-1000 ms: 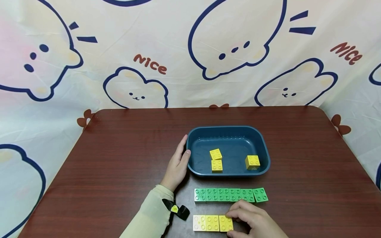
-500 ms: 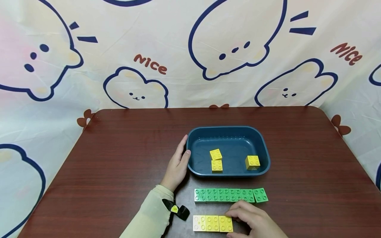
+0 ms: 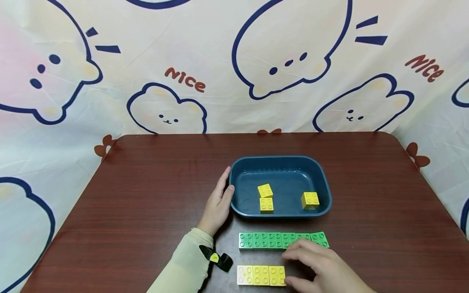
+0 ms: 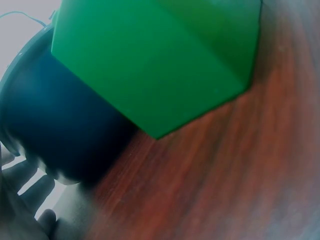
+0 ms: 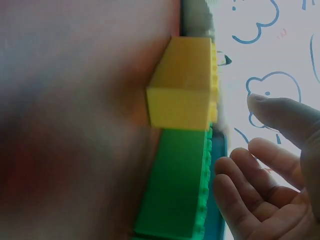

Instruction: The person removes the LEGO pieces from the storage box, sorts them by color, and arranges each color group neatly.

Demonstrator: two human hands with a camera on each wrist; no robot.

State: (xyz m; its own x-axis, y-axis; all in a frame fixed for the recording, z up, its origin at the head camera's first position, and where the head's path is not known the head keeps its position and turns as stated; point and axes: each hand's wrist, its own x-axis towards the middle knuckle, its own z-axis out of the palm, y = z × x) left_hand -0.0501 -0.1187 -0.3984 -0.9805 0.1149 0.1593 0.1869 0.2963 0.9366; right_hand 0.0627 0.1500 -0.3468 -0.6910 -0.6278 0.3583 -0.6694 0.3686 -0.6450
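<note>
My left hand (image 3: 216, 209) rests against the left side of a blue tray (image 3: 289, 179), thumb and fingers extended along its wall. Inside the tray sit yellow toy bricks: two together (image 3: 266, 205) left of the middle and one brick (image 3: 310, 199) at the right. Nearer me, three yellow bricks (image 3: 261, 276) stand side by side in a row, the leftmost looking paler. My right hand (image 3: 326, 266) hovers at that row's right end, thumb and fingers spread apart and holding nothing. In the right wrist view, the yellow row's end brick (image 5: 180, 107) is apart from the fingers.
Between tray and yellow row lies a row of green bricks (image 3: 267, 241), its rightmost brick slightly askew and part of it behind my right hand. A black wrist camera (image 3: 221, 260) sits on the left sleeve (image 3: 187, 260). A printed cloth (image 3: 220, 106) hangs behind the brown table (image 3: 165, 183).
My right hand has let go of the rightmost yellow brick, opened its fingers and drawn a little up and right. The left hand stays on the tray.
</note>
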